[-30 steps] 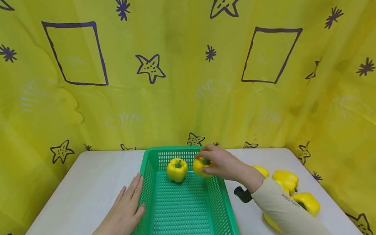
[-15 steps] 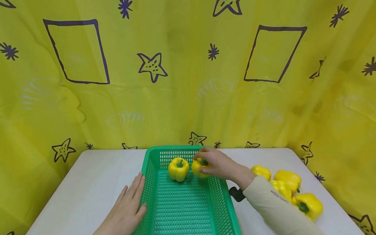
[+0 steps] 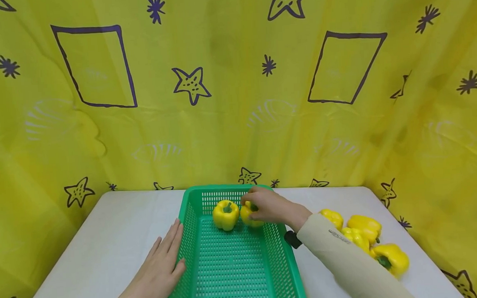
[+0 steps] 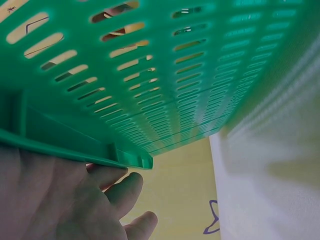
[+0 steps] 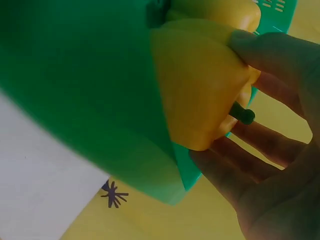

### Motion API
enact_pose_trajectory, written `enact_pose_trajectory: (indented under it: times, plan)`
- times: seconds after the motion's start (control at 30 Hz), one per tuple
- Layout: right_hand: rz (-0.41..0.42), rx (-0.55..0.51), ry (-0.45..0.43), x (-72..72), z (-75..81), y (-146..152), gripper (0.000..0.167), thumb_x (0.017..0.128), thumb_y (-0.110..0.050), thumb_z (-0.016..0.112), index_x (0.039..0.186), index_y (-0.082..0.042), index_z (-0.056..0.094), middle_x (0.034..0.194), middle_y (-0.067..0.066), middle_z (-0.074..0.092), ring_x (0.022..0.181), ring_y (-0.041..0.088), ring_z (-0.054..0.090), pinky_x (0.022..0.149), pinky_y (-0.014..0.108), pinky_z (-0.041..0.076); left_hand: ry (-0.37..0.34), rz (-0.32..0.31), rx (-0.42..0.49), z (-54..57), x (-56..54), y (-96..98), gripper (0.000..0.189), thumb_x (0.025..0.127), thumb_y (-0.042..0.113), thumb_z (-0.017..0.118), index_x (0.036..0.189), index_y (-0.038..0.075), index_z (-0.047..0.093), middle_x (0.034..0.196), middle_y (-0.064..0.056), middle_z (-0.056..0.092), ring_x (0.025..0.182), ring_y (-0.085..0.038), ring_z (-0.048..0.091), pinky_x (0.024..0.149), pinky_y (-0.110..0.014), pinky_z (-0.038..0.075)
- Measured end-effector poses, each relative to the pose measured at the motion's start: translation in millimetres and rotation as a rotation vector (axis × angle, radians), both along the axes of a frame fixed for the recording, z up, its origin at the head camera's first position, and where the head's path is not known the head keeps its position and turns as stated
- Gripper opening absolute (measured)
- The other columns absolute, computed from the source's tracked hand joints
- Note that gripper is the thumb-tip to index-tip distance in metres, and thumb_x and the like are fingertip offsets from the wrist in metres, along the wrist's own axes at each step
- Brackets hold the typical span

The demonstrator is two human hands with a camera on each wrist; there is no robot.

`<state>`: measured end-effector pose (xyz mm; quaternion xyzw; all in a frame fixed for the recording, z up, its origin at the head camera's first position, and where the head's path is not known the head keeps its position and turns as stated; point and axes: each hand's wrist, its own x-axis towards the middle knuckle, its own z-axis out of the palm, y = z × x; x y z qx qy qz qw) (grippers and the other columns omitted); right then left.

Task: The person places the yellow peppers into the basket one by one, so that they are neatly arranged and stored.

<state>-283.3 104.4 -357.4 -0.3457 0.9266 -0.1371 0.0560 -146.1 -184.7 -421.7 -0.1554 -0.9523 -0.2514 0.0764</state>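
In the head view, my right hand point(image 3: 271, 205) reaches over the far right corner of a green slotted basket point(image 3: 293, 278). Its thumb and fingers grip a yellow bell pepper point(image 3: 247, 216) by the sides; the right wrist view shows this pepper point(image 5: 200, 85) with its green stem toward the palm. Beside it, another yellow bell pepper point(image 3: 225, 216) stands upright in the far left corner. My left hand point(image 3: 157, 268) lies with straight fingers along the basket's left rim. From below, the left wrist view shows the left hand point(image 4: 75, 200) against the rim's underside.
Several more yellow bell peppers point(image 3: 364, 228) lie in a group on the white table point(image 3: 77, 263), right of the basket and partly behind the right sleeve point(image 3: 343, 256). A yellow patterned curtain point(image 3: 221, 136) hangs behind the table and at both sides.
My right hand has moved slightly left with its pepper, bringing it close to the upright one. The left hand stays along the basket's rim.
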Motion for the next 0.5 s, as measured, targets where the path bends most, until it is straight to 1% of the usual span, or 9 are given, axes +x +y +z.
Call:
enact_pose_trajectory:
  times: [0.23,0.5]
  plan:
    - [0.002,0.089,-0.019,-5.9,0.6,-8.0,0.031,0.085,-0.010,0.075,0.115,-0.010,0.067,0.111,0.009,0.060,0.092,0.018,0.055,0.082,0.035,0.053,-0.009,0.003,0.002,0.1,-0.3,1.2,0.070,0.097,0.017,0.054,0.157,0.002,0.022,0.166,-0.011,0.017,0.151,-0.031,0.025,0.117,-0.062,0.022]
    - [-0.024,0.165,-0.020,-12.0,-0.7,-15.0,0.030,0.083,-0.010,0.078,0.112,-0.012,0.066,0.108,0.007,0.059,0.089,0.016,0.055,0.081,0.033,0.052,0.002,0.000,-0.001,-0.2,-0.4,0.7,0.070,0.096,0.017,0.054,0.157,0.001,0.023,0.166,-0.011,0.017,0.151,-0.031,0.026,0.117,-0.062,0.022]
